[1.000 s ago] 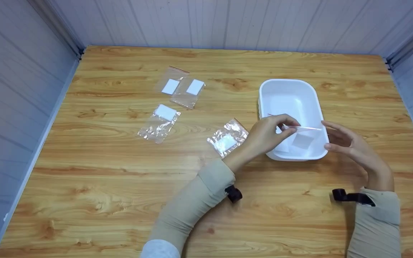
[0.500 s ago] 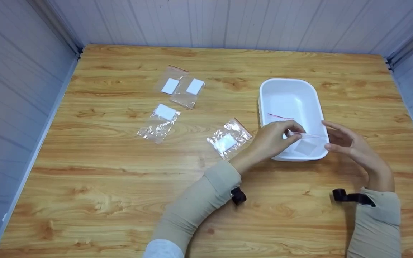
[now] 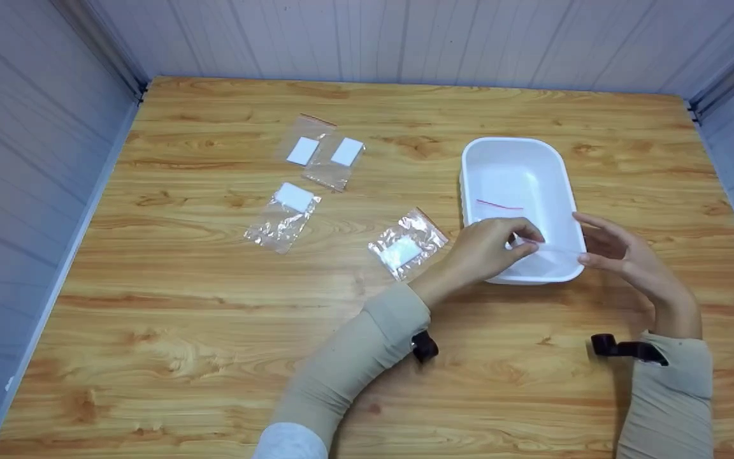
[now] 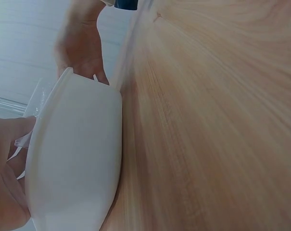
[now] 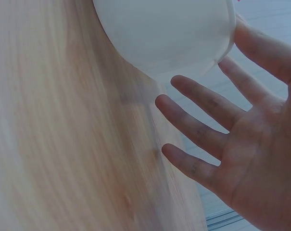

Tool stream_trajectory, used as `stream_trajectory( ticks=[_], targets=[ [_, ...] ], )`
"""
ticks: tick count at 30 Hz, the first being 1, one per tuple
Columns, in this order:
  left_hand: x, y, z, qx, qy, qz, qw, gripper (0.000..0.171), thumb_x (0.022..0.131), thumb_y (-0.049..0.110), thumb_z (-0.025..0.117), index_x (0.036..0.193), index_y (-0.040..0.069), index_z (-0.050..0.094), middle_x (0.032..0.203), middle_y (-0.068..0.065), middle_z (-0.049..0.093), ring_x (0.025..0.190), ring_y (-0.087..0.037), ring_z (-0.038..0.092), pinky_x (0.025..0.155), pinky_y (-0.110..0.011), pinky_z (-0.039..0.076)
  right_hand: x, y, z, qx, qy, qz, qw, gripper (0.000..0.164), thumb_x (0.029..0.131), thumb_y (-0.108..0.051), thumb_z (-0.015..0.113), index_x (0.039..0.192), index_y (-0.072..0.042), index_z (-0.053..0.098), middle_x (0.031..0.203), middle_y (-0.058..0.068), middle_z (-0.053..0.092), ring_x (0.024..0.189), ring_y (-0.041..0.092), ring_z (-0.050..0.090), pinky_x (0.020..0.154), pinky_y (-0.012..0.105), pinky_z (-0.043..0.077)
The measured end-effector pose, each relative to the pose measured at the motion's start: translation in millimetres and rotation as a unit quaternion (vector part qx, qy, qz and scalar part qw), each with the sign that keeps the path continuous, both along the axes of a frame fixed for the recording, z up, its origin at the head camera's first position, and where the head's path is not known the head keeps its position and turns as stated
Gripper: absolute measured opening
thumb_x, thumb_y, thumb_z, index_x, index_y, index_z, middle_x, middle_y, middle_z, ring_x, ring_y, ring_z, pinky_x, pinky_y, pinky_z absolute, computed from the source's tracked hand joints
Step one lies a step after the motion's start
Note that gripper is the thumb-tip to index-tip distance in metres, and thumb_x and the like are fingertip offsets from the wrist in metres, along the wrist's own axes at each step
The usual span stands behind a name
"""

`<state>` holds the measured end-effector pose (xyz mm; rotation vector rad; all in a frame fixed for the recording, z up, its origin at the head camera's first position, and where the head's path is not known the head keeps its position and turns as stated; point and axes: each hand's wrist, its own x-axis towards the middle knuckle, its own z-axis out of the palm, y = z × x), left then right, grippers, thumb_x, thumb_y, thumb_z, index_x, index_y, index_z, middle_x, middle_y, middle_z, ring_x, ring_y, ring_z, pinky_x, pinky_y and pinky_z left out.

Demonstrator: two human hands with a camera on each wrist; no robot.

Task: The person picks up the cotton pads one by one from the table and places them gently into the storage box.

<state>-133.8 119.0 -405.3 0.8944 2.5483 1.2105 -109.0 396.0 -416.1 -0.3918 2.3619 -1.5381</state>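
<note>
My left hand (image 3: 523, 241) pinches one end of a clear zip bag (image 3: 552, 250) between thumb and forefinger, just above the near end of a white plastic tub (image 3: 558, 185). The bag lies almost flat and edge-on, reaching across to my right hand (image 3: 587, 241). That hand stays open with straight, spread fingers beside the tub's near right corner. In the right wrist view the palm (image 5: 251, 144) faces the tub (image 5: 169, 29). Another bag with a red zip strip (image 3: 499, 205) lies inside the tub. The left wrist view shows the tub's outer wall (image 4: 78, 159).
Several clear bags with white squares lie on the wooden table (image 3: 214, 331): two overlapping at the back (image 3: 322, 156), one (image 3: 284, 213) in front of them, and a crinkled one (image 3: 408, 245) beside my left wrist. Grey walls close in the table on three sides.
The held bag has come down and toward me over the tub's near end and turned flatter. My left hand moved with it, uncovering the red-strip bag in the tub. The right hand barely moved.
</note>
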Motion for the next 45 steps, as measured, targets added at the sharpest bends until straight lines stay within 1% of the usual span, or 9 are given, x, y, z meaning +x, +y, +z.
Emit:
stream_trajectory(
  ticks=[4,10,17,23,27,33,36,39,45],
  targets=[
    [-1.5,-1,2.0,0.003,-0.003,-0.006,1.0,0.018,0.097,0.026,0.066,0.114,0.023,0.072,0.11,0.014,0.07,0.09,0.003,0.055,0.077,-0.015,0.041,0.2,1,0.6,-0.005,0.003,0.003,1.0,0.062,0.095,0.004,0.059,0.152,-0.007,0.037,0.137,-0.005,0.054,0.122,0.006,0.053,0.087,0.02,0.051],
    [-4.9,-4,6.9,0.016,0.002,-0.011,0.9998,0.022,0.098,0.024,0.066,0.119,0.021,0.07,0.113,0.015,0.068,0.1,0.002,0.057,0.084,-0.013,0.041,0.7,0,2.5,0.023,0.003,-0.006,1.0,0.062,0.096,0.0,0.061,0.153,-0.01,0.037,0.14,-0.002,0.052,0.121,0.005,0.053,0.088,0.02,0.05],
    [-6.5,-13,15.1,0.036,0.018,0.0,0.9992,0.022,0.097,0.023,0.067,0.119,0.02,0.07,0.114,0.014,0.069,0.104,0.001,0.057,0.088,-0.013,0.04,0.9,-1,3.4,0.032,-0.005,-0.009,0.999,0.063,0.097,-0.002,0.061,0.154,-0.012,0.036,0.144,0.003,0.049,0.123,0.004,0.051,0.09,0.019,0.049],
    [-9.3,-22,20.5,0.054,0.036,0.01,0.9978,0.021,0.096,0.021,0.068,0.117,0.018,0.071,0.113,0.011,0.07,0.102,-0.001,0.059,0.086,-0.014,0.042,0.9,0,3.3,0.02,-0.004,-0.005,1.0,0.063,0.097,-0.001,0.06,0.154,-0.011,0.035,0.143,0.001,0.05,0.123,0.004,0.052,0.089,0.019,0.049],
    [-10.6,-28,22.5,0.065,0.035,0.013,0.9972,0.021,0.096,0.02,0.068,0.117,0.017,0.071,0.113,0.009,0.07,0.102,-0.003,0.06,0.086,-0.014,0.042,1.0,0,3.0,0.009,-0.01,-0.005,1.0,0.063,0.097,0.0,0.06,0.154,-0.01,0.036,0.142,0.001,0.051,0.123,0.005,0.052,0.09,0.02,0.049],
    [-12.6,-42,25.4,0.081,0.023,0.02,0.9962,0.02,0.096,0.019,0.068,0.116,0.017,0.071,0.111,0.01,0.069,0.102,-0.002,0.059,0.086,-0.022,0.047,1.5,1,2.4,-0.011,-0.015,-0.002,1.0,0.063,0.096,0.002,0.06,0.153,-0.009,0.036,0.139,-0.002,0.053,0.123,0.007,0.053,0.089,0.021,0.05],
    [-14.0,-51,26.5,0.089,0.014,0.024,0.9957,0.02,0.096,0.019,0.068,0.116,0.017,0.071,0.111,0.01,0.069,0.102,-0.003,0.059,0.085,-0.025,0.048,1.4,-1,2.4,-0.006,-0.017,-0.007,1.0,0.064,0.096,0.001,0.061,0.153,-0.009,0.036,0.141,-0.002,0.052,0.123,0.006,0.053,0.089,0.02,0.05],
    [-15.9,-59,26.1,0.088,0.011,0.029,0.9956,0.02,0.096,0.019,0.068,0.115,0.017,0.071,0.111,0.01,0.069,0.101,-0.004,0.058,0.082,-0.023,0.047,1.3,-2,1.9,0.007,-0.017,-0.012,1.0,0.064,0.096,-0.001,0.062,0.153,-0.01,0.036,0.141,-0.001,0.051,0.122,0.007,0.052,0.089,0.02,0.049],
    [-18.9,-72,25.0,0.084,0.007,0.042,0.9956,0.018,0.096,0.017,0.068,0.114,0.017,0.071,0.111,0.009,0.068,0.102,-0.005,0.058,0.085,-0.023,0.046,1.1,-1,0.3,0.008,-0.014,-0.015,1.0,0.064,0.096,-0.001,0.063,0.153,-0.011,0.036,0.143,0.004,0.05,0.122,0.008,0.053,0.09,0.02,0.049]
  ],
)
